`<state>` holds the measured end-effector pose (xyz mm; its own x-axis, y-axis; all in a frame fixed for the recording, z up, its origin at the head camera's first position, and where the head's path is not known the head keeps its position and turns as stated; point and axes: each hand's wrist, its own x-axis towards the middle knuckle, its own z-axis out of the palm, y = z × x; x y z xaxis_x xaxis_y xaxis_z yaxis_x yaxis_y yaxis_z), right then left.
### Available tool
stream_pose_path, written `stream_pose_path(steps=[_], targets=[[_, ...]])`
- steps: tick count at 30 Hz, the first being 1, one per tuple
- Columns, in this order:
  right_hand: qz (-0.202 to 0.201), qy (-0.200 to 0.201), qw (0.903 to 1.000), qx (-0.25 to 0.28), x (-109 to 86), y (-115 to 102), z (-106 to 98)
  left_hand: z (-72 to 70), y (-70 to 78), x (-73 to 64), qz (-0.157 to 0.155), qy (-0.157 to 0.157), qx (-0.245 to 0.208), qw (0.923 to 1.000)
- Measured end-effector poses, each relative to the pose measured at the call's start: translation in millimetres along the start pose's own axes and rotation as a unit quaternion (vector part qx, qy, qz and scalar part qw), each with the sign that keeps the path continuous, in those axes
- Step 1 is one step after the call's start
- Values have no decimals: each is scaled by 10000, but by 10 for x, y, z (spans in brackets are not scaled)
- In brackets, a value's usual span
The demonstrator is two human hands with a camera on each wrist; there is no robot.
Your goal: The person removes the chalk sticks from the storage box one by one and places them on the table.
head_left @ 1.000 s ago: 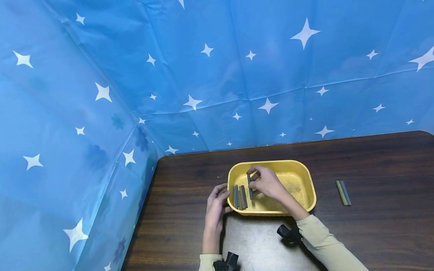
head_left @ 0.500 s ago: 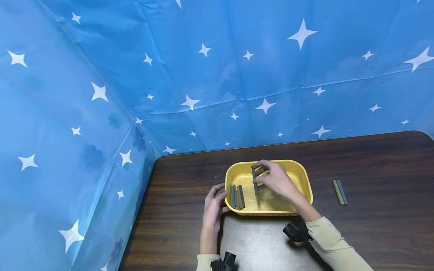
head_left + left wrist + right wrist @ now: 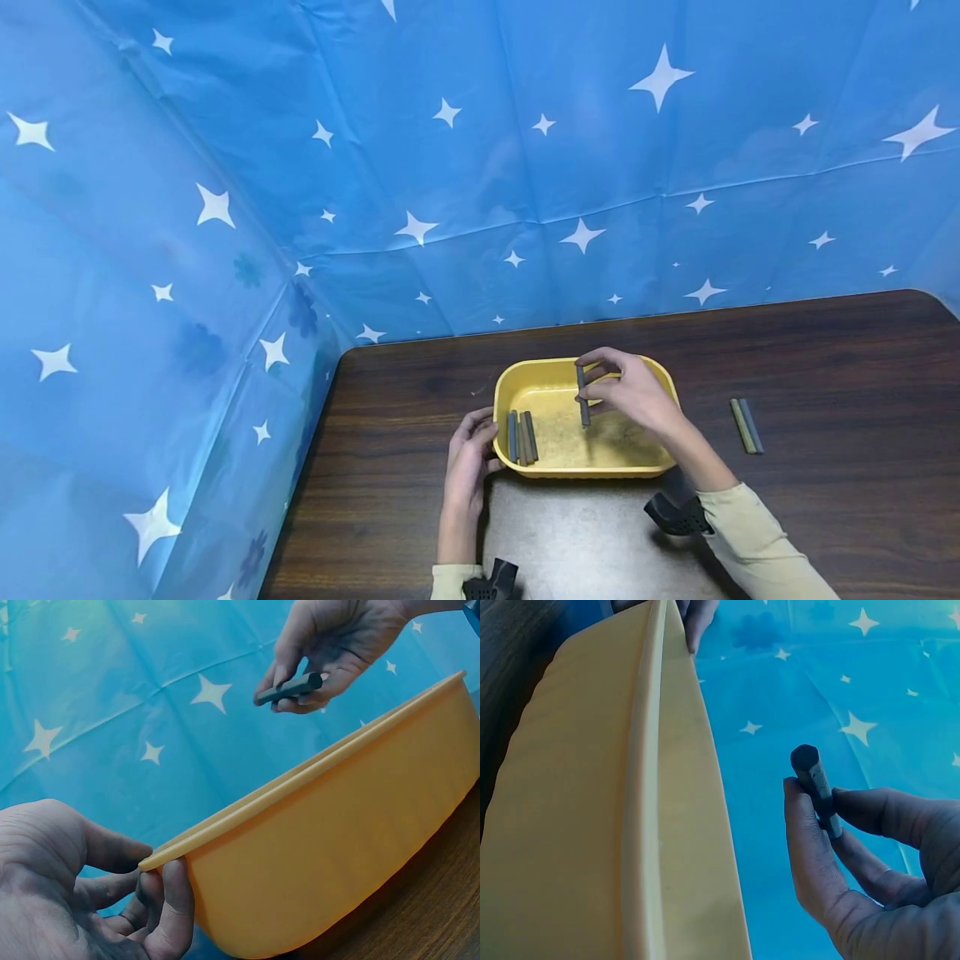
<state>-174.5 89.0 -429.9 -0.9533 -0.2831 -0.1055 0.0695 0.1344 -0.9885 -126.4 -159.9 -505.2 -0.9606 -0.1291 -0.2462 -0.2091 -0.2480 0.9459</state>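
Note:
A yellow plastic tub [image 3: 592, 472] stands on the table. My left hand [image 3: 467, 462] is at its left end; in the left wrist view the thumb and fingers [image 3: 178, 900] pinch the rim. Above the inside of the tub, my right hand [image 3: 636, 392] pinches a dark crayon-like stick [image 3: 582, 398] between thumb and fingertips. Seen in the right wrist view, this stick [image 3: 817, 784] has a faceted dark end and a paler, marked side. Several similar sticks [image 3: 522, 437], bluish, brown and dark, lie side by side at the tub's left end.
Two more sticks, one yellowish [image 3: 743, 427] and one bluish [image 3: 752, 427], lie together on the dark wooden table [image 3: 847, 400] right of the tub. A blue star-patterned cloth [image 3: 480, 167] hangs behind the table and along its left side.
My right hand has moved right and back with the dark stick, away from the row of sticks, lifting it higher over the tub. The left hand stays on the rim.

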Motion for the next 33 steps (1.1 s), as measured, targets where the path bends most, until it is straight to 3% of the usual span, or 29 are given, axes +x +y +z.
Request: stream_pose_path(steps=[16,33], targets=[[-142,241,9993,244,-148,6,-333,10,-2,-5,-25,21,-7,10000],[-268,524,9983,28,-311,76,-643,15,5,-6,8,34,85,10000]])
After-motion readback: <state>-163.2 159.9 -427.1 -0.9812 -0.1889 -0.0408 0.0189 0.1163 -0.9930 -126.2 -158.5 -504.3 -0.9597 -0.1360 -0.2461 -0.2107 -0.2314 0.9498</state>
